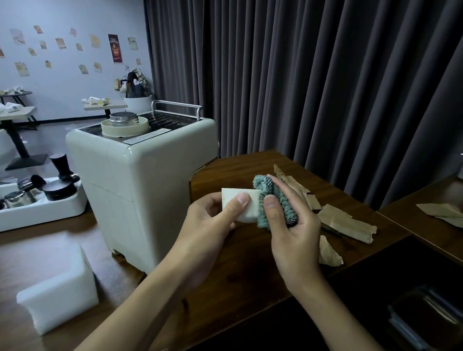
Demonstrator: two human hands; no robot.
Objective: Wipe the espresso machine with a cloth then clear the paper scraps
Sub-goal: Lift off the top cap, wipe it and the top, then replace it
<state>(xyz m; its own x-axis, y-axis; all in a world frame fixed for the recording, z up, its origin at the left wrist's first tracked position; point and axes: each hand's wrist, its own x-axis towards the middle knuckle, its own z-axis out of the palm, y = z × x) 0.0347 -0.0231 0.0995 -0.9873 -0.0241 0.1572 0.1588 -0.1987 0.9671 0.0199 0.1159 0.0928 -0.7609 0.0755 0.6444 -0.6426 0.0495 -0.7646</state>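
head view: left hand (216, 215) pinches a white block (240, 204); right hand (290, 223) grips the bunched cloth (275, 203) against it, above the table (245, 272). machine (139, 185) stands just left of the hands; scraps (344, 224) lie just behind the right hand. for good wiping, likely refold the cloth flat, then press in overlapping strokes, top down.

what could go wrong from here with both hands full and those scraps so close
1. The left hand pinches a small white piece by its edge; rubbed by the cloth in the right hand, it might slip.
2. The paper scraps lie just beside the hands near the counter edge; a sweep could knock them off.
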